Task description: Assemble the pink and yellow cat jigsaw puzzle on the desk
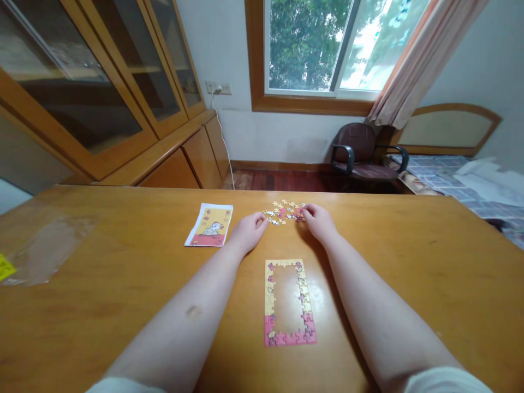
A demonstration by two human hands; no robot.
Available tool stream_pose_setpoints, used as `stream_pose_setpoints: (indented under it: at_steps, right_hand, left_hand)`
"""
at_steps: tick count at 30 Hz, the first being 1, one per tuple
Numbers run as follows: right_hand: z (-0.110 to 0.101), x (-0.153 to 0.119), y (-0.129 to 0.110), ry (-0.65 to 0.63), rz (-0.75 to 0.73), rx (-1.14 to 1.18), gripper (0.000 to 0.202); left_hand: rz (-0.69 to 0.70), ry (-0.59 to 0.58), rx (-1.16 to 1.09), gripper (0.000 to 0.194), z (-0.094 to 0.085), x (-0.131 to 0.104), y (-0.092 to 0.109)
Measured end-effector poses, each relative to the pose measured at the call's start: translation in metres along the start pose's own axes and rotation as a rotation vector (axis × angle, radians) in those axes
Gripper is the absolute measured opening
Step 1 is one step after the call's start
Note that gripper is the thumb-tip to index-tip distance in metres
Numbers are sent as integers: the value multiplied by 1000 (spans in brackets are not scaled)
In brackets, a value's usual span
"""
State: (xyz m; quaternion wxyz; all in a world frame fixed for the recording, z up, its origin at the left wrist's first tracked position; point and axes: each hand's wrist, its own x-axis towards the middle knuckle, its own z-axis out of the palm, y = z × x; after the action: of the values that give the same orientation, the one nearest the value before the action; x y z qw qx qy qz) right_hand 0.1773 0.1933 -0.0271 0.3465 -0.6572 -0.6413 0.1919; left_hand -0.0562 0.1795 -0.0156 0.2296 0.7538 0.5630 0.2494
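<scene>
Several loose puzzle pieces lie in a small pile near the table's far edge. At the pile's left side is my left hand, its fingers curled together; what they hold, if anything, is too small to tell. My right hand is at the pile's right side, fingers pinched by pink pieces, with the fingertips' contents unclear. Nearer to me lies a joined rectangular puzzle border, yellow at the top and pink at the bottom, with bare table inside it. A printed picture sheet showing a white animal lies left of my left hand.
The wooden table bears a clear plastic bag at the left, with a yellow label by it. Beyond the table are a glass-door cabinet, an armchair and a bed.
</scene>
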Motion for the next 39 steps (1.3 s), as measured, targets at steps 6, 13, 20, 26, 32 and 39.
stream_pose_setpoints:
  at_steps: [6,13,20,26,32,39]
  right_hand:
    - [-14,-6,-7,-207,-25,-362,27]
    - [-2,-17,-20,-392,-343,-292,30]
    - [-5,-6,-5,-71,-294,-474,28]
    - [3,-13,-11,-340,-571,-230,26]
    - [3,-11,-15,-145,-297,-446,34]
    - [0,-11,-15,-256,-452,-390,27]
  left_hand:
    - [-20,-66,52,28,-1,-3,4]
    - [182,-171,129,36,3,-4,5]
    - [339,-266,236,32,6,-7,8]
    - [305,-215,203,31,7,-5,4]
    - [368,-226,253,35,6,-8,7]
    - [284,-208,210,26,7,-4,6]
